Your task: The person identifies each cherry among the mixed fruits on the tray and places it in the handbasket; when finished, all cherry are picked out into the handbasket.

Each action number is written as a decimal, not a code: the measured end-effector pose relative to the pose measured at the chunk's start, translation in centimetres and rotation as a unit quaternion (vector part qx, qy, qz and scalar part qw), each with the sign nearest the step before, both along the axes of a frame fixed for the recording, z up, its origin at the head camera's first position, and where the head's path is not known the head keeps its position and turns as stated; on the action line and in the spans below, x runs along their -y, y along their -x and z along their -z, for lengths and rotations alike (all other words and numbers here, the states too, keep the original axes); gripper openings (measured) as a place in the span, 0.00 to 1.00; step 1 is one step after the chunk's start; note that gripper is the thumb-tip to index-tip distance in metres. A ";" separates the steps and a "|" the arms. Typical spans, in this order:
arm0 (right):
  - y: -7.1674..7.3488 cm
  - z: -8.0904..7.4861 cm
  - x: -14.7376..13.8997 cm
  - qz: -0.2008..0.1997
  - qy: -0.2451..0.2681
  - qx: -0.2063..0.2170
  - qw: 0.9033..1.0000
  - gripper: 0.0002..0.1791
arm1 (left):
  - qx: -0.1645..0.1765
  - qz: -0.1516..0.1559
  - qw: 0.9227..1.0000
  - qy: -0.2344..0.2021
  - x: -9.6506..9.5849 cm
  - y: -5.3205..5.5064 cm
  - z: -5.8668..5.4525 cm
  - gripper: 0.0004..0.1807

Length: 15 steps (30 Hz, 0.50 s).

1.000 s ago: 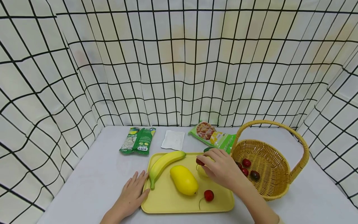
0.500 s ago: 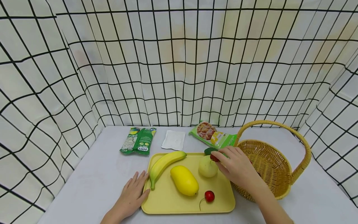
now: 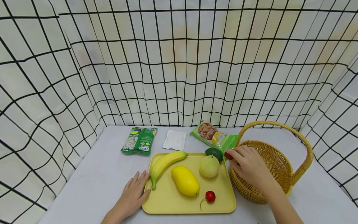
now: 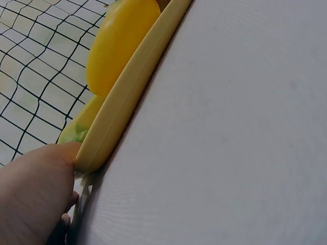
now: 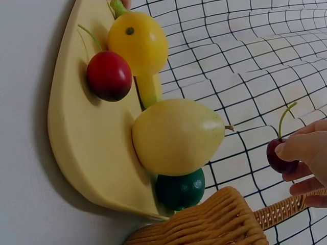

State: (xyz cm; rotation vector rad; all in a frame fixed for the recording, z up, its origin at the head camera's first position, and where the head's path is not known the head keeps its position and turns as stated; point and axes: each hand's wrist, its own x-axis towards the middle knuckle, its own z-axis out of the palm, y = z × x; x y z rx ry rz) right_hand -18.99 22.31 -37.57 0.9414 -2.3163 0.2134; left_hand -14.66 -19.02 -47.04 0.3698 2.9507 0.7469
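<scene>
A dark red cherry with a green stem is pinched between thumb and fingers of my right hand, held at the left rim of the wicker basket. My left hand lies with fingers spread against the left edge of the yellow tray. On that tray are a banana, a yellow mango-like fruit, a pale yellow-green pear, a dark green fruit at the back right corner, and another red cherry near the front. The basket's contents are hidden behind my right hand.
Behind the tray lie a green snack packet, a flat white packet and a green food bag. The basket's tall handle arches over its opening. White cloth with a black grid stands around the table.
My right hand has carried the cherry rightward from above the pear to the basket's left rim, uncovering the pear and green fruit. My left hand keeps its place at the tray.
</scene>
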 end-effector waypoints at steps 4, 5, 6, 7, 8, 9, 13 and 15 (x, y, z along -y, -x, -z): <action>0.0 0.2 -0.7 0.006 0.003 -0.001 1.000 0.16 | 0.000 -0.001 1.000 0.001 0.0 0.0 0.1 0.34; 0.0 0.2 -0.9 0.008 0.004 -0.001 1.000 0.16 | 0.000 -0.001 1.000 0.001 0.0 0.0 0.1 0.34; 0.0 0.3 -1.0 0.010 0.004 -0.001 1.000 0.17 | 0.000 -0.002 1.000 0.001 0.0 0.0 0.1 0.34; 0.0 0.3 -1.2 0.012 0.005 -0.002 1.000 0.19 | 0.001 -0.002 1.000 0.000 0.0 0.0 0.1 0.34; 0.0 0.4 -1.4 0.015 0.004 0.000 1.000 0.19 | 0.001 -0.002 1.000 0.000 0.0 0.0 0.1 0.34; 0.0 0.5 -1.6 0.017 0.003 0.001 1.000 0.18 | 0.001 -0.002 1.000 -0.001 0.0 0.0 0.1 0.34; 0.0 0.6 -2.4 0.029 0.002 0.003 1.000 0.16 | -0.002 -0.002 1.000 0.000 0.0 0.0 0.2 0.34; 0.0 0.6 -2.8 0.035 0.000 0.008 0.999 0.17 | -0.002 -0.002 1.000 0.002 0.0 0.1 0.2 0.34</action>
